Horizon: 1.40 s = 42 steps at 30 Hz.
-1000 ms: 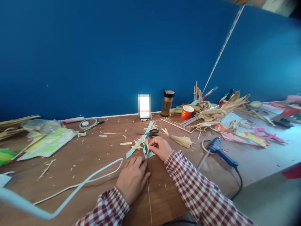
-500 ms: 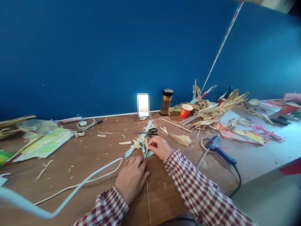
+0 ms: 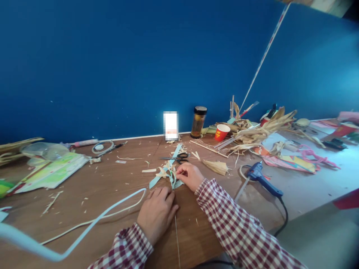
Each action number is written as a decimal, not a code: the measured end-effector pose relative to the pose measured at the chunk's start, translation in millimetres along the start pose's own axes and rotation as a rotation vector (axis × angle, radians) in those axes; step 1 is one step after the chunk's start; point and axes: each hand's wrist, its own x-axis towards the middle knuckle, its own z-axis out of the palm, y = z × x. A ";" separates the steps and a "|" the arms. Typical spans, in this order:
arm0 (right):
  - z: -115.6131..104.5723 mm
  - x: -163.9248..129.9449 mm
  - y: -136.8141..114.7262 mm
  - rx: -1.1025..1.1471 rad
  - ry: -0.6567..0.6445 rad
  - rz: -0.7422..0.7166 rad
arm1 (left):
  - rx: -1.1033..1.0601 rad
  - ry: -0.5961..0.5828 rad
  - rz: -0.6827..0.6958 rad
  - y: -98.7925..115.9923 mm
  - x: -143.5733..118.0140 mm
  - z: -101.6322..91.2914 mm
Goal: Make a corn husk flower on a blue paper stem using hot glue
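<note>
My left hand [image 3: 157,210] lies palm down on the brown table [image 3: 112,231], fingers stretched out and their tips beside the lower end of a small husk flower [image 3: 163,172]. This flower has pale, pointed petals and light-blue pieces about its stem. Thumb and forefinger of my right hand [image 3: 192,177] pinch its right edge; the exact spot between the fingertips is too small to make out. A light-blue strip [image 3: 154,181] lies under the flower. Just behind, black-handled scissors [image 3: 182,157] rest with their blades pointing left.
A blue glue gun [image 3: 262,179] lies to the right with its cord. Dried corn husks [image 3: 260,129], a red paper cup [image 3: 222,133] and a dark-lidded bottle [image 3: 198,125] stand farther back. A white lamp arm or cable [image 3: 98,216] crosses the left front.
</note>
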 end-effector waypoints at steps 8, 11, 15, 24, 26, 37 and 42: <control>-0.2 -0.2 -1.2 -0.011 -0.012 -0.001 | -0.001 0.007 0.007 0.2 1.6 -1.2; -0.4 -0.5 -1.8 -0.018 -0.012 -0.003 | -0.003 0.013 0.009 -0.1 2.1 -1.1; -0.2 -0.6 -1.2 -0.011 -0.010 0.005 | -0.002 0.026 0.011 -0.1 1.4 -0.8; 1.1 -0.4 0.3 -0.024 -0.015 -0.009 | 0.005 0.015 0.008 0.1 3.3 -1.3; 1.4 -0.1 0.0 -0.030 -0.013 0.000 | 0.006 0.013 0.008 -0.2 3.1 -0.9; 1.0 -1.1 -4.6 -0.064 -0.007 0.016 | 0.005 0.017 0.011 0.3 0.3 -0.1; 1.6 -1.6 -4.6 -0.065 -0.001 0.002 | -0.007 0.028 0.022 0.6 1.2 -0.5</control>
